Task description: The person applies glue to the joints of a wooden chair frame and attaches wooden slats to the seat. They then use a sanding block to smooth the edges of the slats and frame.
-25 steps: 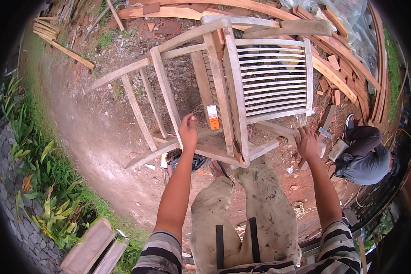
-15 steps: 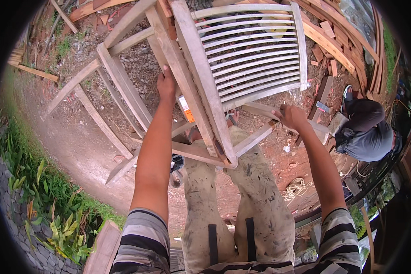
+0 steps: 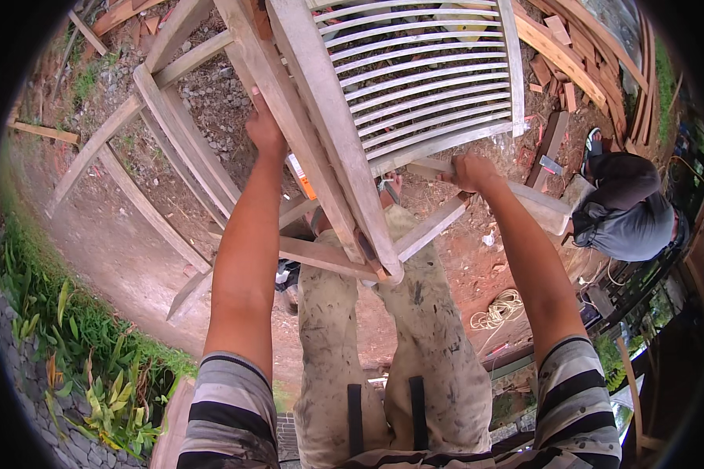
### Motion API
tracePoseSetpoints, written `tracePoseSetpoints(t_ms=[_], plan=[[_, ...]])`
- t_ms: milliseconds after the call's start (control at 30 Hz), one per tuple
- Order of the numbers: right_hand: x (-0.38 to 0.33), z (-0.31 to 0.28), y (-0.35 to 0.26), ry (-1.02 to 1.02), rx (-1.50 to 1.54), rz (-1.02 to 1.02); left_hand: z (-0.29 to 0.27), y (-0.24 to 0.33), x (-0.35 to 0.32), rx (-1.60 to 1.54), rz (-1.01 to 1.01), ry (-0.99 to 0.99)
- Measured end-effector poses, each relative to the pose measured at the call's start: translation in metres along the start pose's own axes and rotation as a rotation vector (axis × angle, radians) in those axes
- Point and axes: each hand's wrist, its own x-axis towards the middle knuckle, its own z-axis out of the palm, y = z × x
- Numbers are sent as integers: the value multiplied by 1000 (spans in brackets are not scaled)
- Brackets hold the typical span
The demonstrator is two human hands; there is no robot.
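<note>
A weathered grey wooden slatted chair (image 3: 414, 86) is lifted off the ground in front of me, its slatted panel facing me and its legs and rails spreading left. My left hand (image 3: 264, 129) grips a thick wooden rail of the chair frame. My right hand (image 3: 469, 170) is closed around a lower rail on the right side. An orange and white object (image 3: 300, 177) shows just behind the frame, between my arms. My stained trousers (image 3: 414, 328) fill the lower middle.
A person in dark clothes (image 3: 626, 211) crouches at the right. Wooden planks (image 3: 571, 55) are piled at the upper right. A coil of pale rope (image 3: 499, 306) lies on the red earth. Green plants (image 3: 94, 367) border the lower left.
The chair has risen from the ground and come much closer to me. Both arms have lifted with it, hands keeping their hold on the frame.
</note>
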Motion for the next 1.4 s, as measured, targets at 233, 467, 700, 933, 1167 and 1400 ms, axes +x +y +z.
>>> tracePoseSetpoints(t_ms=[233,467,700,933,1167,1400], plan=[[7,3,-13,8,-21,19,2,6,-7,246,6,133],[2,4,-20,57,-57,40,25,33,-12,350,12,262],[-2,5,-20,60,-73,73,38,57,-3,333,-58,191],[-33,7,-30,82,-56,24,10,82,-13,492,-15,284],[-118,8,-51,81,-68,-4,-3,131,-85,462,-50,298],[-213,22,-51,140,-61,3,-15,191,-159,590,-74,290]])
